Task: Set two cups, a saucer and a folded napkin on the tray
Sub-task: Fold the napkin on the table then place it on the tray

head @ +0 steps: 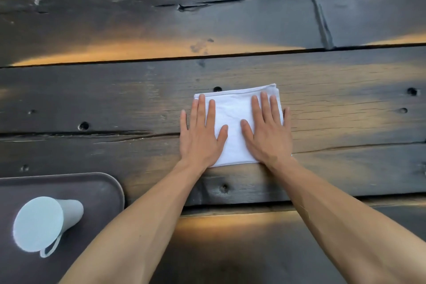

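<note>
you have a plain white napkin (pixel 232 122) with no print on it, bright against the table (pixel 115 104), whose planks are a dark, near-black brown streaked with warm orange-amber patches and a visible wood grain, dotted with small dark knot holes. your tray (pixel 101 182) is a muted brownish grey with a slightly paler rim. the cup (pixel 43 221) on it is a pale, dusty blue-grey all over, handle included, with no pattern. at the far top left edge you see a strip of teal green beside a pale off-white patch
</note>
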The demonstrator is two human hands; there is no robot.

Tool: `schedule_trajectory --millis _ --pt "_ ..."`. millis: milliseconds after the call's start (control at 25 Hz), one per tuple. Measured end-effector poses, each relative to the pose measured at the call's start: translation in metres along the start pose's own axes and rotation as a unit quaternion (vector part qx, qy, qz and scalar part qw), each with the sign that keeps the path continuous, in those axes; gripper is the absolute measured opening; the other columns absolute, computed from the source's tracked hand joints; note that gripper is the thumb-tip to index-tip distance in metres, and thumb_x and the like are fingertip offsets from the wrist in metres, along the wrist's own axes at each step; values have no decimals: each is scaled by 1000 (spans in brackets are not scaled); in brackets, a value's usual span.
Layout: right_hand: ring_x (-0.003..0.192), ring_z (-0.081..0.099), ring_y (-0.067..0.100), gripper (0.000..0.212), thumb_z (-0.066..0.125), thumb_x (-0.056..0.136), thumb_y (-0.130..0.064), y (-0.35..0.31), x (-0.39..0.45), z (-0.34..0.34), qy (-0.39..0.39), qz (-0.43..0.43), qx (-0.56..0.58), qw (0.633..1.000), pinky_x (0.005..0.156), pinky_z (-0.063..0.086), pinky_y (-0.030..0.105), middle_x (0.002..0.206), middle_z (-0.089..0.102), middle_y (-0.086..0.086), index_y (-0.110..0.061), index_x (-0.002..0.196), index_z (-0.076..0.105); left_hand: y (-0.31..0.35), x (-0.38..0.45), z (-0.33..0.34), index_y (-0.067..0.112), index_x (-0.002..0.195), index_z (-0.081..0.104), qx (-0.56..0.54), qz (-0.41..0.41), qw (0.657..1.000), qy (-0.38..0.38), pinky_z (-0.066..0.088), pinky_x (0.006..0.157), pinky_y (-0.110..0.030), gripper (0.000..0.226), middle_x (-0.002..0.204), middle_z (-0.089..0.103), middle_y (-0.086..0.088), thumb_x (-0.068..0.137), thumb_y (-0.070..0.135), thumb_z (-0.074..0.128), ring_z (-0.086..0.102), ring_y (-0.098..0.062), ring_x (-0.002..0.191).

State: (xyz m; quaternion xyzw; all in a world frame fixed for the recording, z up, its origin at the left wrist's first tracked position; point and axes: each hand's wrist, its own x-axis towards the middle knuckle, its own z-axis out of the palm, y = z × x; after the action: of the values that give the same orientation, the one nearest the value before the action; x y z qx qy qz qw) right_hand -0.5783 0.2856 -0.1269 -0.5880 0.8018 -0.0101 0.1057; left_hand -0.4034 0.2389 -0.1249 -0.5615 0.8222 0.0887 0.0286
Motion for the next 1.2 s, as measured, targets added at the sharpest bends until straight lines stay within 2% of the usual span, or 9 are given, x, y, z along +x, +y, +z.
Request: schedule_trajectory --millis 200,320,400,480,600,760,920,1120,1200 --pt "150 -10 26 69 16 98 -55 20 -8 -6 -13 18 27 999 121 -5 47 164 -9 -9 -23 156 -2 -5 1 -5 11 156 -4 10 0 1000 -17 -4 120 -48 75 163 -15 -7 99 55 19 -15 -19 149" --pt "150 -14 28 69 17 99 -53 20 -8 -10 -18 23 11 1000 120 -9 50 164 -10 -5 -19 156 -3 -6 -1 -10 11 155 -4 14 0 1000 -19 -9 118 -50 73 163 -15 -6 100 53 18 -15 -20 149" --pt "150 -10 29 67 20 101 -47 7 -9 -11 16 -19 6 1000 120 -8 49 165 -1 3 -13 156 4 3 0 -13 10 155 -1 2 6 1000 7 -11 118 -49 68 164 -10 -6 101 47 18 -12 -21 150" --pt "151 1 30 61 24 102 -39 -11 -12 -9 42 -94 16 995 121 0 46 163 13 8 -9 154 17 21 -1 -11 10 155 5 -27 25 999 30 -7 119 -44 63 164 -4 -5 101 38 19 -7 -21 150" --pt "151 3 29 58 26 103 -36 -17 -13 -3 9 -112 15 994 122 1 43 163 13 7 -12 155 16 37 -2 -2 10 155 4 -30 24 999 6 -2 121 -40 60 164 -4 -6 102 31 22 -6 -20 150" --pt "151 -6 24 63 23 101 -45 -6 -14 2 -12 -87 1 996 122 -4 41 165 -1 2 -20 156 6 29 -5 5 10 155 5 5 49 999 6 2 121 -41 61 164 -2 -7 101 36 17 -4 -21 150" --pt "151 -6 21 70 15 98 -55 7 -21 1 -4 -65 -7 998 122 0 41 164 -3 3 -19 156 2 -1 -13 2 11 156 6 15 72 997 -1 1 121 -41 70 164 -3 -7 98 50 13 -4 -21 151" --pt "149 -16 21 74 13 97 -59 22 -18 -3 -32 -50 8 998 122 -5 42 164 -13 2 -19 155 -7 -24 -8 -1 13 156 -2 29 53 998 -33 -2 120 -47 76 163 -13 -5 96 58 9 -10 -19 150" --pt "150 -12 24 75 16 96 -60 22 -12 -6 -44 -39 13 998 122 -4 43 164 -12 2 -20 156 -5 -26 0 -4 12 156 -3 35 42 998 -34 -4 120 -49 77 163 -15 -4 96 58 12 -9 -19 150"
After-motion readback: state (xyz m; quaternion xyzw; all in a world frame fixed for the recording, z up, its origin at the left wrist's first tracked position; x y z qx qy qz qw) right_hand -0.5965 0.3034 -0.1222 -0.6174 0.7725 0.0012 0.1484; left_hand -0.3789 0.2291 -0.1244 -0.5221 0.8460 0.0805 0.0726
